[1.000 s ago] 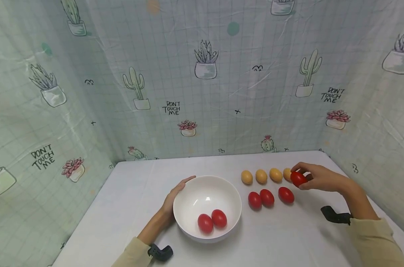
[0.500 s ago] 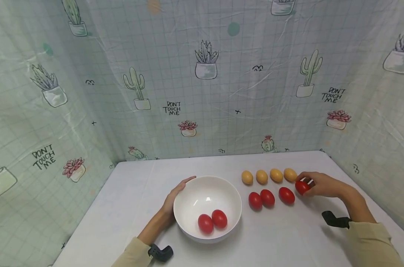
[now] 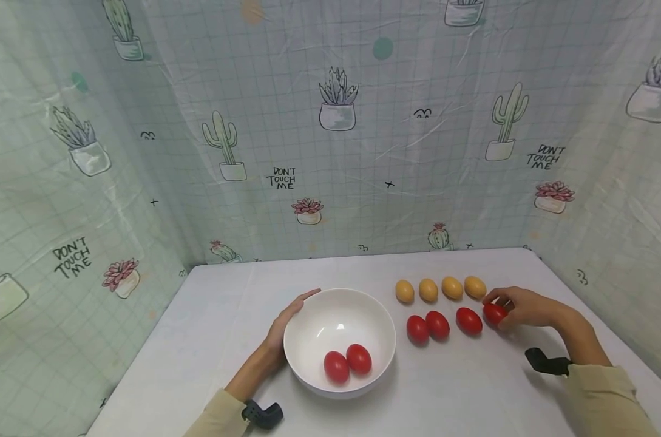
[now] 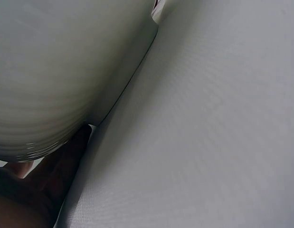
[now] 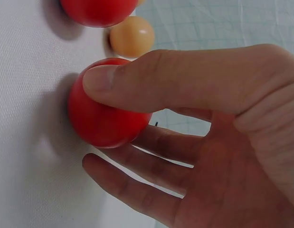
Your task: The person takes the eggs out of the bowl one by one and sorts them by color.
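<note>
A white bowl (image 3: 338,303) stands on the table with a red egg (image 3: 336,367) and a second red egg (image 3: 359,359) inside. My left hand (image 3: 288,325) lies along the bowl's outer left side, its fingers fairly straight against the wall; in the left wrist view, part of the hand (image 4: 47,185) shows dark beside the bowl's underside. At the right, my right hand (image 3: 527,308) pinches a red egg (image 5: 106,111) between thumb and fingers, low at the table. Left of it lie three more red eggs (image 3: 468,321). Behind them is a row of several yellow-orange eggs (image 3: 428,290).
The white table (image 3: 226,315) ends at a patterned curtain (image 3: 363,182) at the back and along both sides. A black wrist strap piece (image 3: 545,363) sits on the right wrist, and another one (image 3: 261,414) on the left.
My right hand has lowered the red egg toward the table, just right of the row of red eggs. The left hand and the bowl have stayed in place.
</note>
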The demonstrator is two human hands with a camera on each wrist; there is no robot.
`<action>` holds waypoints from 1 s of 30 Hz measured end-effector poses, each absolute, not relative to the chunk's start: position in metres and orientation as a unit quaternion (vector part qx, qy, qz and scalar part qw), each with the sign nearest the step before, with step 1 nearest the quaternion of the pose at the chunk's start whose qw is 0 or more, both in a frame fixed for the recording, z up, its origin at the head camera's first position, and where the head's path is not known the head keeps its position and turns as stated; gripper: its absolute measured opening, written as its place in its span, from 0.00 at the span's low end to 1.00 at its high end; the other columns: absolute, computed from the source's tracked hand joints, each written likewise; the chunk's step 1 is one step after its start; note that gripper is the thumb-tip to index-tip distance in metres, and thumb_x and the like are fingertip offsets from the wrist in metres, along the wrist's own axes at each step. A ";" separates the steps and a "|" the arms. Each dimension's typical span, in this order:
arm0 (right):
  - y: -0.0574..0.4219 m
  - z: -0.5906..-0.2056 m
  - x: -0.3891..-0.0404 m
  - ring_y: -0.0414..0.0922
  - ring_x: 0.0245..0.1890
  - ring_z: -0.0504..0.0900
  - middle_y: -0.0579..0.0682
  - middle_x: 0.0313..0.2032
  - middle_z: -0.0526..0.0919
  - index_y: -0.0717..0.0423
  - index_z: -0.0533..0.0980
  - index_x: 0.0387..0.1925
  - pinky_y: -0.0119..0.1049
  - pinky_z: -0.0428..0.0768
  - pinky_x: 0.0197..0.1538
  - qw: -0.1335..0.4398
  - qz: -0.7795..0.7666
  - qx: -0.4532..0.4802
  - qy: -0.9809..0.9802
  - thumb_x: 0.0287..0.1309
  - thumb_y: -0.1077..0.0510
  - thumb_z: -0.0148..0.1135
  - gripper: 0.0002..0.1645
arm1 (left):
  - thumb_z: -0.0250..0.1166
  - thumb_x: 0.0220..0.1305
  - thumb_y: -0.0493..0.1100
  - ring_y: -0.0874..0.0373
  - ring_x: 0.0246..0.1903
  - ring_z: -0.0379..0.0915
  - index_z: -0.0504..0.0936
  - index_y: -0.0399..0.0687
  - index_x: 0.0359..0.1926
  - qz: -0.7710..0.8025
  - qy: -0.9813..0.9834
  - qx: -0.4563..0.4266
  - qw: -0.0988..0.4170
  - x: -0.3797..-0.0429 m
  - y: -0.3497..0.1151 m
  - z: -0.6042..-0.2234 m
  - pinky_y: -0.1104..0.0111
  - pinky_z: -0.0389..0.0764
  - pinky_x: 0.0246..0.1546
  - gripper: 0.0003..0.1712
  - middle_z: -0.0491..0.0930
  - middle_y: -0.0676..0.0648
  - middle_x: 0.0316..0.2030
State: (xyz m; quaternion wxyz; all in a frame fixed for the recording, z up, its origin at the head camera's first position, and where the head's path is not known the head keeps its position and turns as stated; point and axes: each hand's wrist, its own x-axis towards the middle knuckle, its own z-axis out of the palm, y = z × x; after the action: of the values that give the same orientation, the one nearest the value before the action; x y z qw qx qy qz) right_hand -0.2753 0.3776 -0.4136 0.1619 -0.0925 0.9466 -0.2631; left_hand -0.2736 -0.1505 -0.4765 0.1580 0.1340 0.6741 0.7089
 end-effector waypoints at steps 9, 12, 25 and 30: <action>0.377 -0.411 -0.275 0.58 0.52 0.78 0.65 0.53 0.80 0.64 0.73 0.62 0.54 0.87 0.50 0.169 -0.268 -0.093 0.944 0.50 0.61 0.76 0.37 | 0.32 0.82 0.63 0.54 0.66 0.75 0.62 0.66 0.78 0.711 0.671 0.138 0.160 -0.274 -0.149 -0.475 0.65 0.82 0.61 0.32 0.69 0.48 0.74; 0.379 -0.411 -0.275 0.58 0.52 0.78 0.65 0.54 0.79 0.64 0.73 0.62 0.53 0.87 0.50 0.170 -0.268 -0.095 0.944 0.50 0.61 0.76 0.38 | 0.31 0.82 0.63 0.54 0.66 0.75 0.61 0.66 0.78 0.709 0.673 0.140 0.159 -0.274 -0.149 -0.476 0.65 0.82 0.61 0.32 0.69 0.48 0.74; 0.382 -0.411 -0.273 0.58 0.53 0.79 0.66 0.55 0.79 0.65 0.70 0.66 0.54 0.87 0.50 0.174 -0.280 -0.095 0.939 0.53 0.60 0.75 0.40 | 0.30 0.82 0.62 0.54 0.66 0.76 0.60 0.63 0.79 0.712 0.668 0.142 0.164 -0.270 -0.150 -0.478 0.66 0.82 0.61 0.33 0.68 0.46 0.75; 0.382 -0.404 -0.269 0.62 0.54 0.80 0.69 0.56 0.79 0.64 0.69 0.67 0.56 0.87 0.50 0.171 -0.283 -0.097 0.939 0.54 0.60 0.75 0.40 | 0.30 0.81 0.63 0.53 0.66 0.76 0.60 0.65 0.79 0.709 0.671 0.140 0.163 -0.270 -0.151 -0.477 0.64 0.83 0.60 0.32 0.70 0.46 0.73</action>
State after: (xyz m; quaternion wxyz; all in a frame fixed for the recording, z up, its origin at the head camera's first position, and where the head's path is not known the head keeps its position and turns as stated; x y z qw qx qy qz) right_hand -0.2687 0.3824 -0.4040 0.1715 -0.0967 0.9386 -0.2834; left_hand -0.2703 -0.1510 -0.4766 0.1628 0.1401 0.6712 0.7095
